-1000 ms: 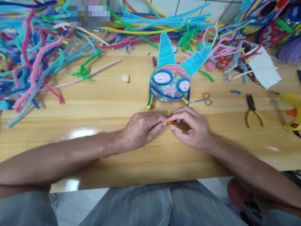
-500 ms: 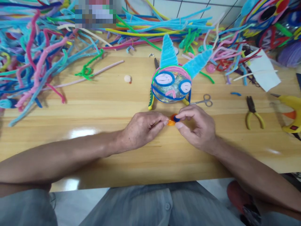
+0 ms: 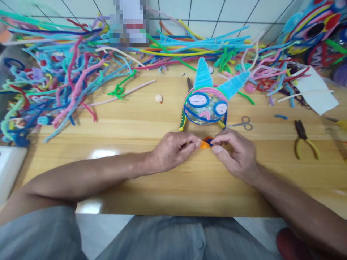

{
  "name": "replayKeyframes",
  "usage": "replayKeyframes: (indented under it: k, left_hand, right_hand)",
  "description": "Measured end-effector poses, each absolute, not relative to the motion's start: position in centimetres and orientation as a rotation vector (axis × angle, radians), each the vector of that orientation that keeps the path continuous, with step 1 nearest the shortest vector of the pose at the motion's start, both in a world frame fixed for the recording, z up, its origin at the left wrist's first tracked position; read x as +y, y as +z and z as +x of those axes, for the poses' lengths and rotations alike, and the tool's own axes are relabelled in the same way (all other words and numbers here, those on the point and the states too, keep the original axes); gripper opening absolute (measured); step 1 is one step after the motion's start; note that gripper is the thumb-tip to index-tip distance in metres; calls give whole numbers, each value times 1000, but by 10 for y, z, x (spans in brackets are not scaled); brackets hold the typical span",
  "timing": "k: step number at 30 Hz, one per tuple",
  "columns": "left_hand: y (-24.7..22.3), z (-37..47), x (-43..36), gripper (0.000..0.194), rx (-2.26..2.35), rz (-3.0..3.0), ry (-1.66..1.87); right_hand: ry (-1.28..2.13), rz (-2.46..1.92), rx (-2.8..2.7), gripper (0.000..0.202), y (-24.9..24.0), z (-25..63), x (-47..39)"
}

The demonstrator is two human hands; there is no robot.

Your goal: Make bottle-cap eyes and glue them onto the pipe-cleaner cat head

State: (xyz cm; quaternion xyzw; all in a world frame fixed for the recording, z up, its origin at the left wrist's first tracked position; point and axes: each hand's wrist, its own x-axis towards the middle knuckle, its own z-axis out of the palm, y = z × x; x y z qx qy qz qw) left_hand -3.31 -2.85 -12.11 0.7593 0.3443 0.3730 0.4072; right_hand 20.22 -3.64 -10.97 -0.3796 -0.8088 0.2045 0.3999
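Between my two hands is a small orange and dark-blue piece [image 3: 205, 144], apparently of coiled pipe cleaner. My left hand [image 3: 179, 150] pinches its orange left side between thumb and fingertips. The thumb and forefinger of my right hand [image 3: 237, 153] close on its blue right side. Just beyond my fingers rests a rounded clear animal head [image 3: 207, 108] trimmed with pipe cleaners, with blue-rimmed white eyes, a pink mouth and two tall light-blue ears. Part of a dark-handled tool with green and yellow grips [image 3: 182, 121] shows beneath it.
Small scissors [image 3: 241, 124] lie right of the head, then yellow-handled pliers [image 3: 303, 139] and a yellow glue gun [image 3: 340, 124] at the edge. Loose pipe cleaners [image 3: 78, 83] are heaped at left, with more bundles [image 3: 195, 45] along the wall. A pale ball [image 3: 158, 98] lies mid-table.
The view has shifted left and up, so things appear further right and lower. Both hands keep their pinch on the orange and blue piece, with little other movement.
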Motion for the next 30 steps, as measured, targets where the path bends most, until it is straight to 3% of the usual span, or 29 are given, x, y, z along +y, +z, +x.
replayKeyframes:
  k: [5,13,22,30]
  left_hand:
    - [-121,-33,-28,19,865,1890,923]
    - [-120,-34,-29,22,892,1899,892]
    - [-122,-34,-29,23,914,1893,877]
    - [-123,-33,-28,19,884,1909,917]
  right_hand:
    - [504,-968,-2031,21,-110,204,-36]
    - [682,-1014,-1717,19,-123,206,-36]
    - [875,-1089,-1190,45,-121,200,-24]
    - [997,-1089,-1177,39,-125,209,-23]
